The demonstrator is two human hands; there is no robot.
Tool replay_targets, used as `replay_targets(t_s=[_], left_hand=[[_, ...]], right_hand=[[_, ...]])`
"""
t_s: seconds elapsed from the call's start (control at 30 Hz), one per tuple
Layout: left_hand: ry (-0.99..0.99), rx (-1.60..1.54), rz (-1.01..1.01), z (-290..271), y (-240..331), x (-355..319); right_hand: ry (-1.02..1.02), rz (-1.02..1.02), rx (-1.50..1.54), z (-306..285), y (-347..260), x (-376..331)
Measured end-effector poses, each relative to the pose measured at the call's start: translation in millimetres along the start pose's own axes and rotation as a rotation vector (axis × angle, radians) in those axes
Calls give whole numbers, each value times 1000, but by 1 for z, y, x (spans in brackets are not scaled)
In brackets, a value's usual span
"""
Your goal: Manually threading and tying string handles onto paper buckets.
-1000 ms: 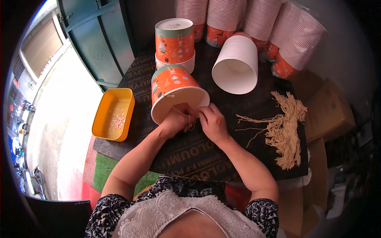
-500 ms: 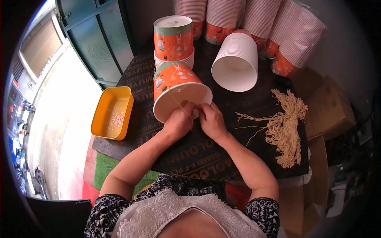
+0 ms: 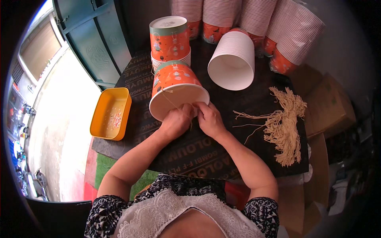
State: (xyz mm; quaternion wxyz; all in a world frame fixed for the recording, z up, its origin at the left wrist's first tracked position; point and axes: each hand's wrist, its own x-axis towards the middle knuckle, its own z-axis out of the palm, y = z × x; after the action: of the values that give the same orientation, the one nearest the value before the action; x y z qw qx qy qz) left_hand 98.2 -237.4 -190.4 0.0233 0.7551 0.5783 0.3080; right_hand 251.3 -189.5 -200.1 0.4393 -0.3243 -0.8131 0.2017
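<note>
An orange patterned paper bucket [image 3: 174, 87] lies tilted on the black board [image 3: 190, 150], its white open mouth facing me. My left hand [image 3: 176, 121] and my right hand [image 3: 208, 117] meet at the bucket's near rim, both pinching a thin tan paper string [image 3: 170, 99] that runs up across the bucket's side. The fingertips hide where the string joins the rim.
A bundle of tan strings [image 3: 283, 125] lies right of my hands. A stack of white cups [image 3: 234, 59] lies on its side behind, an upright orange bucket stack [image 3: 170, 39] beside it, more stacks [image 3: 278, 27] at the back. A yellow tray [image 3: 111, 113] sits left.
The bucket has tipped up and shifted slightly away, and both hands followed its rim upward while staying pinched on the string.
</note>
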Motion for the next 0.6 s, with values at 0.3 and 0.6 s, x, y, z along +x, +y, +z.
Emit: replay_targets(t_s=[0.3,0.6], left_hand=[[23,-36,73,-3,2,0],[24,-76,160,0,-2,0]], right_hand=[[-128,-23,169,-10,10,7],[-222,7,213,-10,19,7]])
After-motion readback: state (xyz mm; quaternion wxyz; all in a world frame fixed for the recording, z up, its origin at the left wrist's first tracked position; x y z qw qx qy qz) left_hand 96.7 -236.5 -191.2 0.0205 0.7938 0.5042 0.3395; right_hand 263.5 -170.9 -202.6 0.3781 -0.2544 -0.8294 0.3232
